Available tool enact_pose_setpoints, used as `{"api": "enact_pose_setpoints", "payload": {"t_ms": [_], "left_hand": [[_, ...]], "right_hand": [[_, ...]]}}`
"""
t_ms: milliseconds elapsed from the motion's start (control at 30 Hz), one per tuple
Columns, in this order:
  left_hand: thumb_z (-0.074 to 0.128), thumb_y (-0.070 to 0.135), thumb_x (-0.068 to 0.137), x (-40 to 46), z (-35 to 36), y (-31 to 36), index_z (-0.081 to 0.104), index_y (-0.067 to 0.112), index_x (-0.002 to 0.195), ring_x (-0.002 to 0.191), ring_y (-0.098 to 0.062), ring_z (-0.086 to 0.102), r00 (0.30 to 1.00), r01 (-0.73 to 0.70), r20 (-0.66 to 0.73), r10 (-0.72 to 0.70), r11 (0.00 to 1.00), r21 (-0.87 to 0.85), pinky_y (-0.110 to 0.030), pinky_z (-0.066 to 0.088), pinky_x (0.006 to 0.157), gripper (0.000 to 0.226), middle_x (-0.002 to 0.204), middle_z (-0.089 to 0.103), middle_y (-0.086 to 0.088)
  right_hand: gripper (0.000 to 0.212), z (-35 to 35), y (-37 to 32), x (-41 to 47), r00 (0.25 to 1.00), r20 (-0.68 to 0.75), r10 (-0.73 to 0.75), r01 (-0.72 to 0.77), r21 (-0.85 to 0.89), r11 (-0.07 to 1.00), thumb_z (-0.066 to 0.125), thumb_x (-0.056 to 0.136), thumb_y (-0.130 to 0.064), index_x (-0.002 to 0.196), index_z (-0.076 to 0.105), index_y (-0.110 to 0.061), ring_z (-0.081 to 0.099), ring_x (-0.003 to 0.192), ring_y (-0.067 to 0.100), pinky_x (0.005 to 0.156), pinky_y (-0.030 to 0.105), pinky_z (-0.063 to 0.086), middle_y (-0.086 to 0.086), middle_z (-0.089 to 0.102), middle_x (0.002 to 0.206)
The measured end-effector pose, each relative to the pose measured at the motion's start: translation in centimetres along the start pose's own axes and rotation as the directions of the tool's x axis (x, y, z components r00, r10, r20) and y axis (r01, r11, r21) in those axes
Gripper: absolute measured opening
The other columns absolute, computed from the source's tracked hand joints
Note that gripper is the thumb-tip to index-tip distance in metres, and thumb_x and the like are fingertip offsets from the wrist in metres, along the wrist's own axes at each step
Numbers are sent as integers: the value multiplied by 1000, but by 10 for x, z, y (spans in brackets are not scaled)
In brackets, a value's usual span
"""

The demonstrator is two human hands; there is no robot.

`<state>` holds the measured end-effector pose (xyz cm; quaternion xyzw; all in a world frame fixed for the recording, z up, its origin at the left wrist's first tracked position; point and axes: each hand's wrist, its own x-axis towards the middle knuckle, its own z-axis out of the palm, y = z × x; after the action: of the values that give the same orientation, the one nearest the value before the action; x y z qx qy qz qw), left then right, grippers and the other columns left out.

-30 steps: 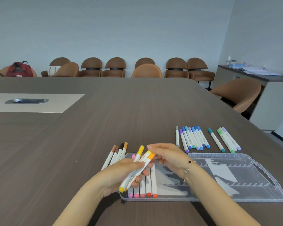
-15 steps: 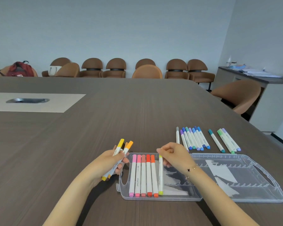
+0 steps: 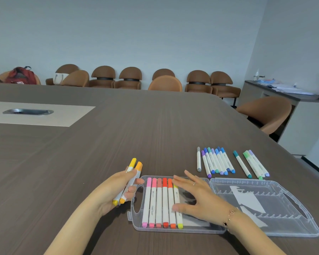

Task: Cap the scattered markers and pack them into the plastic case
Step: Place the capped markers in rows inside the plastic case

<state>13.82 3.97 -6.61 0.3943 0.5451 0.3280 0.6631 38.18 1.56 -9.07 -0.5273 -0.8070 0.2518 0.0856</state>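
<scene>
At lower centre, plastic case: open on the desk, six markers in its left half.
Right hand: fingers spread flat over those markers.
Left hand: grips yellow and orange markers, just left of the case.

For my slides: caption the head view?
Left hand holds two markers; open right hand over six in the plastic case.

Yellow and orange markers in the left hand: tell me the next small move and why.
Probably pass one marker to the right hand, which is open over the case, and seat it beside the yellow marker that ends the row of six. The left hand holds two markers.
</scene>
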Motion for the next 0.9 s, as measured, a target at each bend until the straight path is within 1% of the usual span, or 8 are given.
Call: {"api": "enact_pose_setpoints", "payload": {"t_ms": [167,300,400,467,567,733,833,900], "left_hand": [[35,43,99,-1,0,1,52,4,103,36,-8,32,997,30,76,-21,991,-127,-15,31,32,44,52,48,-4],[36,30,102,5,-1,-2,51,6,99,37,-8,34,995,33,100,-9,968,-250,-15,32,32,28,59,48,-6],[48,25,98,4,4,-5,54,5,101,47,-11,43,990,32,144,4,969,-246,-20,42,38,22,69,50,-8],[54,19,95,1,11,-7,55,3,97,55,-12,49,988,13,153,20,978,-210,-21,48,46,16,71,53,-8],[55,14,94,-3,23,-10,60,3,101,58,-10,52,986,-69,142,84,992,-104,-20,49,51,14,69,56,-4],[56,18,94,-10,34,-15,68,20,111,69,-5,62,959,-254,171,226,954,160,-19,51,65,21,72,66,7],[59,24,92,-11,32,-16,69,29,111,94,-13,68,948,-297,187,256,926,235,-31,52,88,22,97,73,1],[57,26,93,-10,31,-16,69,24,112,98,-19,68,953,-279,182,241,934,224,-37,52,94,23,104,72,-5]], "right_hand": [[93,1,3,2,1000,17,6,-4,-150,989,29,64,-79,146,4,-43,-25,125,-8,112,32,-15,-36,-11,136],[97,4,7,5,999,-30,-21,16,-143,990,29,62,-81,148,15,-39,-13,131,-8,109,28,-10,-28,7,150],[59,3,1,5,975,-220,-12,7,-24,1000,47,78,-66,132,43,-42,15,128,-11,112,26,16,-33,32,133],[28,2,-5,8,929,-370,24,11,92,996,55,87,-49,114,55,-41,37,109,-12,97,10,34,-36,43,109],[7,-3,-20,16,878,-467,103,31,270,962,55,92,-34,94,62,-32,52,84,-7,70,3,40,-23,57,87],[35,-5,-38,36,926,-297,234,-77,458,886,57,87,-48,83,72,-16,56,70,4,68,20,45,-3,67,77],[32,-3,-43,43,929,-246,275,-113,520,847,63,86,-43,79,74,-14,55,67,5,68,23,48,-4,64,70],[32,-6,-44,43,927,-204,316,-139,596,791,61,89,-38,85,73,-9,56,68,5,66,20,47,-3,64,73]]}}
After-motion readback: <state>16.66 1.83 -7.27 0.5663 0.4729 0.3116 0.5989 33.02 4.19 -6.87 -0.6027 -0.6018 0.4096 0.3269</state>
